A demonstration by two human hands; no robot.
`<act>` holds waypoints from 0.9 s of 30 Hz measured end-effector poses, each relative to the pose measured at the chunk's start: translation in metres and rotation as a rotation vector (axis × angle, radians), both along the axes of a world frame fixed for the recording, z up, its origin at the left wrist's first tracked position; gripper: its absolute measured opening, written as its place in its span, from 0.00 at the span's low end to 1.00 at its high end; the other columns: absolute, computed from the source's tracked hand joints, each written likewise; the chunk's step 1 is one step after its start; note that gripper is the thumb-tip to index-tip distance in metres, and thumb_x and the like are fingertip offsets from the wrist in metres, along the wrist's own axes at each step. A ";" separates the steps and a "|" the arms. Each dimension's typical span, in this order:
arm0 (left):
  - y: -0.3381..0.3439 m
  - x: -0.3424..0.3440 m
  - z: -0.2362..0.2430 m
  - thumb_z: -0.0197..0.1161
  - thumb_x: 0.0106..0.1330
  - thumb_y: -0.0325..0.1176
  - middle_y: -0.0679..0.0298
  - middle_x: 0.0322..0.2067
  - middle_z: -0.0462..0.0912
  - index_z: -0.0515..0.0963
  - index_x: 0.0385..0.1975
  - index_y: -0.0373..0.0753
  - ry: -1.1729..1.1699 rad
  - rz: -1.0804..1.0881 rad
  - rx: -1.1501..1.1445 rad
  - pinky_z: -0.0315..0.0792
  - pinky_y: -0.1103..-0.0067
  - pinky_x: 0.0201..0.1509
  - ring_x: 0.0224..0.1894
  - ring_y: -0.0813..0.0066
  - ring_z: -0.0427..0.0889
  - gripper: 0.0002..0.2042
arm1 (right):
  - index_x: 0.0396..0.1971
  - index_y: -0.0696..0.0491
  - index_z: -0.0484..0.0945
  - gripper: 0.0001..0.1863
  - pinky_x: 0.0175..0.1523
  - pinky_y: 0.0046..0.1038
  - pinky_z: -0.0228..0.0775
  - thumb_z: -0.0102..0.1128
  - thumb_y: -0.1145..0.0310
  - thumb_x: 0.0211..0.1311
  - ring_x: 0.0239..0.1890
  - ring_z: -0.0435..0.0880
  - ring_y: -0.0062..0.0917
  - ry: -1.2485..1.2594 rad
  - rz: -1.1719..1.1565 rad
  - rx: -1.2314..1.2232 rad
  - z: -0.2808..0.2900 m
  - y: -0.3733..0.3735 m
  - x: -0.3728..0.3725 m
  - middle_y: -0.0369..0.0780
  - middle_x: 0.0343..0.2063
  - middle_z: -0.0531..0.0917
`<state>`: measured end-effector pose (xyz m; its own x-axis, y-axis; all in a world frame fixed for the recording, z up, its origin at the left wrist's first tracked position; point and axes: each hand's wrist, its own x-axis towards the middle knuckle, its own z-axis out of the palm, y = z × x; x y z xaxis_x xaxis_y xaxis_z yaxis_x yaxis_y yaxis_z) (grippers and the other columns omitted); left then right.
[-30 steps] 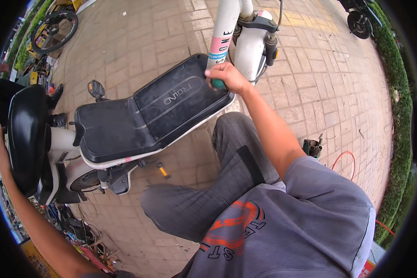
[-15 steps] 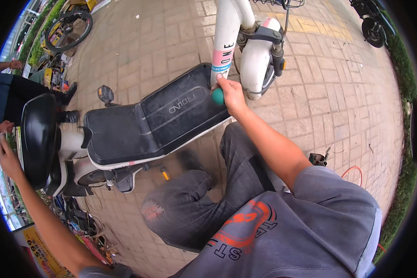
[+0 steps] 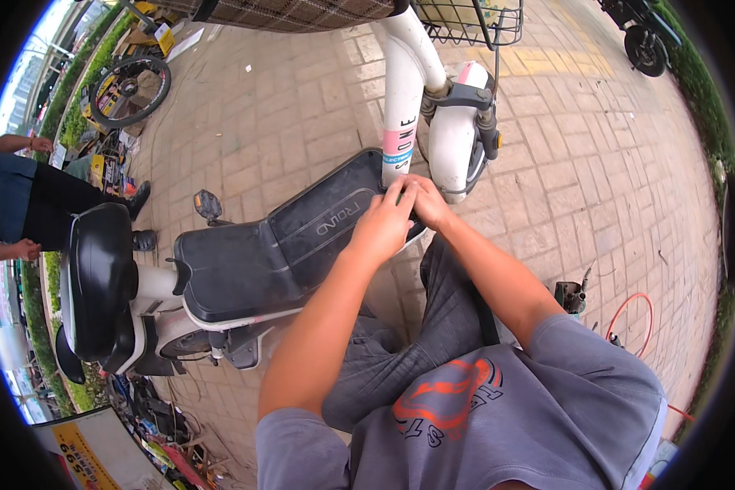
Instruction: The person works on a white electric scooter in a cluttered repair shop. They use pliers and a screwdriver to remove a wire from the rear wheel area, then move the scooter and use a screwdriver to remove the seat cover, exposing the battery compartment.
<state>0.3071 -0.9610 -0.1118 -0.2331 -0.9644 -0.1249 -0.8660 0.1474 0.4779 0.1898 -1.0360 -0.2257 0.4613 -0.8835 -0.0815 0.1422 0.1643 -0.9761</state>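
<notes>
Starting on our far left, we have a second person in dark clothes standing between nine and ten o'clock, one hand near the black saddle of the white scooter. The saddle sits at about nine, and up towards ten we spot a loose wheel among cartons. Down near eight, a jumble of parts spills along the paving.

Now to the centre, and here's the action! The scooter's black deck runs from nine o'clock up to just past the middle of our view, and both hands are at its front end. The left hand reaches in from six, fingers close together and pointing to twelve, right by the foot of the white frame tube. The right hand meets it from the four o'clock side, fingers bent and narrow. Their fingers are bunched so tightly that we can't tell what either one holds.

Beyond them, the white front mudguard stands between one and two, a wire basket at one. Out at three, a greenish tool lies on the paving, a red hose curling just beyond it.
</notes>
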 end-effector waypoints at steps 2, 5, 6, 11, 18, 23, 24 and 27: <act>-0.004 0.005 -0.010 0.62 0.58 0.28 0.50 0.58 0.63 0.63 0.59 0.37 0.029 -0.027 -0.003 0.70 0.64 0.56 0.52 0.47 0.71 0.28 | 0.41 0.62 0.73 0.13 0.41 0.23 0.73 0.42 0.70 0.68 0.34 0.79 0.21 -0.093 -0.120 0.253 -0.001 0.005 -0.021 0.39 0.32 0.80; -0.011 0.013 -0.017 0.62 0.59 0.33 0.49 0.46 0.71 0.68 0.52 0.34 0.033 -0.076 -0.085 0.74 0.64 0.48 0.45 0.48 0.76 0.22 | 0.42 0.62 0.72 0.10 0.41 0.23 0.73 0.46 0.74 0.65 0.33 0.79 0.20 0.073 -0.223 0.118 0.005 0.025 -0.045 0.39 0.31 0.80; -0.013 0.014 -0.018 0.62 0.59 0.35 0.49 0.43 0.72 0.69 0.50 0.34 -0.003 -0.039 -0.060 0.75 0.64 0.44 0.41 0.49 0.78 0.21 | 0.42 0.62 0.72 0.10 0.41 0.23 0.73 0.47 0.74 0.65 0.33 0.78 0.20 0.103 -0.190 0.111 0.004 0.029 -0.046 0.39 0.31 0.80; -0.025 -0.008 -0.016 0.61 0.58 0.51 0.51 0.24 0.78 0.71 0.33 0.34 -0.184 0.141 -0.080 0.76 0.63 0.26 0.26 0.52 0.82 0.22 | 0.40 0.62 0.74 0.09 0.40 0.23 0.72 0.49 0.75 0.64 0.32 0.78 0.19 0.235 -0.120 0.098 0.028 0.039 -0.059 0.38 0.30 0.80; -0.029 0.014 -0.005 0.64 0.58 0.35 0.46 0.46 0.71 0.67 0.52 0.32 0.030 -0.128 0.143 0.70 0.63 0.49 0.47 0.49 0.74 0.24 | 0.37 0.62 0.76 0.10 0.37 0.24 0.72 0.53 0.72 0.59 0.30 0.80 0.21 0.385 -0.130 0.052 0.031 0.031 -0.069 0.39 0.29 0.81; -0.036 -0.015 0.006 0.58 0.62 0.49 0.43 0.31 0.79 0.69 0.39 0.33 -0.188 0.154 0.171 0.75 0.60 0.38 0.34 0.47 0.81 0.22 | 0.38 0.61 0.76 0.10 0.38 0.24 0.73 0.52 0.72 0.60 0.30 0.80 0.20 0.353 -0.131 0.106 0.036 0.038 -0.071 0.38 0.29 0.82; -0.035 -0.013 0.004 0.59 0.61 0.48 0.43 0.33 0.78 0.69 0.40 0.33 -0.143 0.147 0.146 0.75 0.60 0.39 0.36 0.47 0.80 0.22 | 0.38 0.61 0.77 0.10 0.38 0.24 0.73 0.52 0.72 0.60 0.30 0.80 0.20 0.343 -0.122 0.102 0.037 0.038 -0.072 0.38 0.29 0.82; -0.026 0.002 -0.006 0.61 0.60 0.43 0.45 0.42 0.75 0.68 0.47 0.33 0.017 -0.002 -0.065 0.74 0.62 0.44 0.43 0.48 0.78 0.22 | 0.37 0.61 0.77 0.10 0.37 0.24 0.73 0.52 0.72 0.60 0.30 0.80 0.20 0.334 -0.118 0.101 0.032 0.037 -0.077 0.38 0.28 0.81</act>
<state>0.3094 -0.9874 -0.1176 -0.2366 -0.9699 -0.0579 -0.8576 0.1805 0.4817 0.1133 -0.9991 -0.1934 0.2898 -0.9087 -0.3004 -0.1579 0.2641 -0.9515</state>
